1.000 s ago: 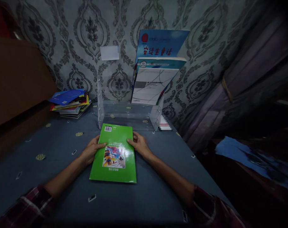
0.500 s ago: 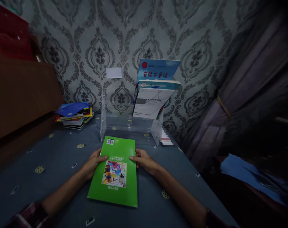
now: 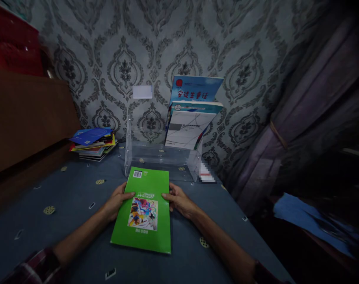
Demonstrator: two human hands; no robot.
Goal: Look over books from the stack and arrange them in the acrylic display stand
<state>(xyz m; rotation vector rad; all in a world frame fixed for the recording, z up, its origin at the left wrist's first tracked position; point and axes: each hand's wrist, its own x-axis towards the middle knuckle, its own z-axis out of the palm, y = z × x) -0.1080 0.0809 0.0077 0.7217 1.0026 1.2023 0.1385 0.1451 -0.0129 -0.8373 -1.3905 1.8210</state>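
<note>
A green book (image 3: 146, 183) with a barcode and a colourful picture on its cover is held between both my hands, its printing upside down to me. My left hand (image 3: 118, 201) grips the left edge, thumb on top of the cover. On the opposite edge my right hand (image 3: 179, 200) closes the same way, fingers partly hidden beneath. Just beyond the book stands a clear acrylic rack (image 3: 158, 154). Several books lean in its right side, among them a blue one (image 3: 194, 88) with red characters and a white-and-teal one (image 3: 189, 128) in front.
A pile of books (image 3: 93, 142) lies at the back left, beside a brown wooden cabinet (image 3: 28, 122). A white label (image 3: 142, 92) shows above the rack's left side. A gathered curtain (image 3: 265, 157) hangs at right, near a blue cloth (image 3: 309, 225). Patterned dark cloth (image 3: 75, 213) covers the table.
The green book has shifted very slightly away from me, its near edge a little higher. Both hands keep their hold.
</note>
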